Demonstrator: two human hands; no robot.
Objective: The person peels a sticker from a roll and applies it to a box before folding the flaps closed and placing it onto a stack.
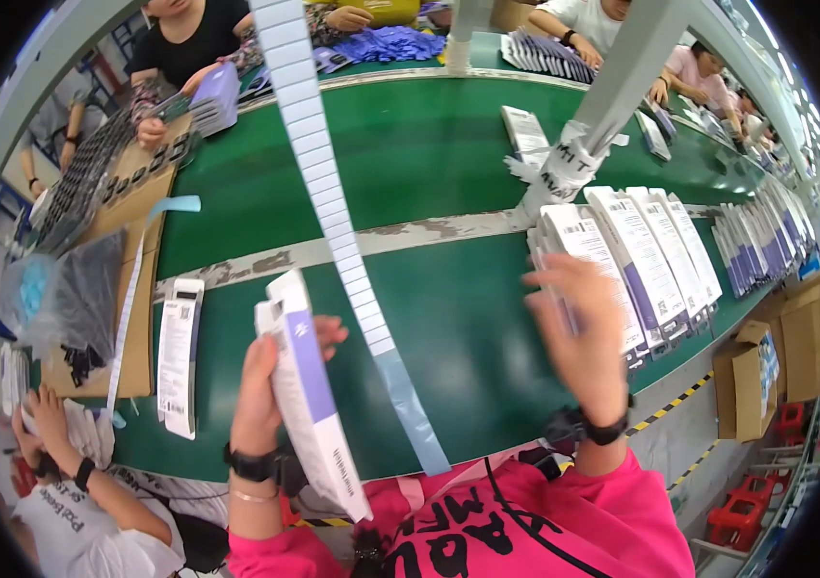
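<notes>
My left hand is closed around a long, slim white-and-purple carton, held tilted above the green table; its upper end flap stands up. My right hand is over the table beside a row of similar cartons, slightly blurred, with its fingers stretched out and apart. No carton shows in its grasp. Between my hands a long strip of pale labels runs down from the top, ending in a bare bluish backing at the table's near edge. Another white carton lies flat left of my left hand.
A grey post wrapped in tape rises behind the right-hand cartons. More cartons stand farther right. Cardboard boxes and red stools are on the floor. Co-workers sit across the table; one works at near left, beside a plastic bag.
</notes>
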